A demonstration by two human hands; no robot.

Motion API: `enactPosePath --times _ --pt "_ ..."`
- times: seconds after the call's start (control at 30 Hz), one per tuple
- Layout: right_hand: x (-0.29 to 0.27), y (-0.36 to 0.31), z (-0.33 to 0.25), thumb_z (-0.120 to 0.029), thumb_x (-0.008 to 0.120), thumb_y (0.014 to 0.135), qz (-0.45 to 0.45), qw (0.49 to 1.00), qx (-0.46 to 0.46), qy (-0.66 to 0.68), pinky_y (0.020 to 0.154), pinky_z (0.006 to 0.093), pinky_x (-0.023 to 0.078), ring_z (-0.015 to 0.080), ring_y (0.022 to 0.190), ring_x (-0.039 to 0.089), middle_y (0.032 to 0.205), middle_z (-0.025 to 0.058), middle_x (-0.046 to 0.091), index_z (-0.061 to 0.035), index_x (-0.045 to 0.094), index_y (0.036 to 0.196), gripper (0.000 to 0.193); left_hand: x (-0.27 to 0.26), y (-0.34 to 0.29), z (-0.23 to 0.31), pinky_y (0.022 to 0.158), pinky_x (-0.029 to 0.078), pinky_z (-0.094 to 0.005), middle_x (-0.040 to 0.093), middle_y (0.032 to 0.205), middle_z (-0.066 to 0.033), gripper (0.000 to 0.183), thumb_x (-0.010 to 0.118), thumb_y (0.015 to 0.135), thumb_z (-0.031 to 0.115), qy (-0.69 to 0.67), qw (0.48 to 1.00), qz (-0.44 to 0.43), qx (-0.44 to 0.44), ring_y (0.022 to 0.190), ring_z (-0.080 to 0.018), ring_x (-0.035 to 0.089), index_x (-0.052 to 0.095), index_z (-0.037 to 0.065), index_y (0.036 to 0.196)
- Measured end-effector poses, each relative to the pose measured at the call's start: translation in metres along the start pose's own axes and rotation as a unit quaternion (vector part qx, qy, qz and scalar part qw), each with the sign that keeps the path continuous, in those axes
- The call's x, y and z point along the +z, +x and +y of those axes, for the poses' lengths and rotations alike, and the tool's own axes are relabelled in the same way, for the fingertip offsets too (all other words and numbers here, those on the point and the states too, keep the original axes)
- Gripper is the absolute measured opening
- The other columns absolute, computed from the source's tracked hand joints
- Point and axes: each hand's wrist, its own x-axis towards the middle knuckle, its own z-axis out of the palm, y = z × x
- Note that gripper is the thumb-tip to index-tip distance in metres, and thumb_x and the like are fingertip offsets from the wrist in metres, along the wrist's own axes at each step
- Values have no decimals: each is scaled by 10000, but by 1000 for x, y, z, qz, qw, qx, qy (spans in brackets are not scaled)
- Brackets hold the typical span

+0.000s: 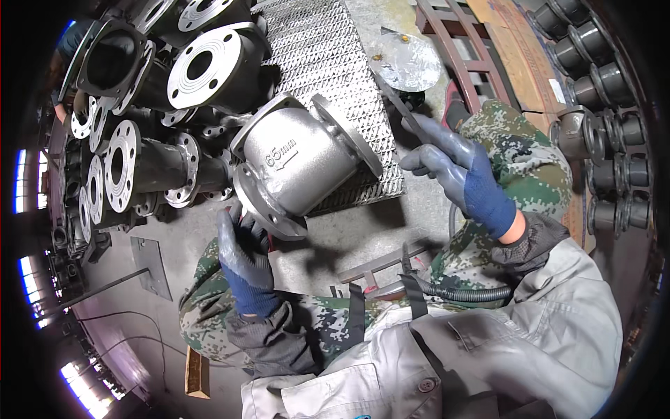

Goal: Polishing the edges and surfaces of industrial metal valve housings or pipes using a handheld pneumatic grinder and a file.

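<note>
A silver cast valve body (289,157) with round end flanges lies tilted on a table topped with metal mesh (321,52). At its lower left flange, my left hand (246,262) in a grey-and-blue coated glove has its fingers apart. The flange edge partly hides them, so contact is unclear. My right hand (464,167), gloved alike, is raised to the right of the casting. Its thumb and fingers grip a narrow, flat dark file-like bar (399,108), which points up and left, apart from the casting.
Flanged castings (209,66) are heaped at the left, close to the mesh. More dark castings (604,84) stand in rows at the far right, beside cardboard (516,63) and a reddish metal frame (467,49). A corrugated hose (474,293) crosses near my lap.
</note>
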Motion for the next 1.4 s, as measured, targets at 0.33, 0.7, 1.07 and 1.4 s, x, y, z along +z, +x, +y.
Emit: enactPosePath --times 0.33,0.7,1.07,1.4 --pt "-16 13 16 -50 435 961 3 979 181 97 544 193 486 105 856 648 1328 129 567 -23 439 1426 466 39 44 -3 1078 373 -483 478 1401 -131 613 365 1000 517 -34 997 32 -65 1272 -309 473 423 60 1406" --pt "-19 43 68 -64 517 891 123 962 244 -13 500 212 449 46 504 492 821 55 680 -54 552 1348 458 9 53 -16 1165 208 -415 347 1512 -132 556 337 1045 375 -35 998 -41 -17 1377 -246 333 310 19 1472" --pt "-17 65 92 -69 547 871 111 973 160 -127 594 302 488 168 584 609 738 148 675 -68 644 1224 366 9 58 -22 1138 288 -430 315 1522 -205 583 360 1043 354 158 984 -52 63 1358 -266 381 282 -35 1470" --pt "-8 78 82 -29 508 893 97 955 274 63 447 267 402 99 471 485 595 21 544 -6 591 1257 374 13 49 -21 1140 293 -437 333 1516 -187 580 349 1046 348 207 975 61 50 1354 -263 386 277 -36 1474"
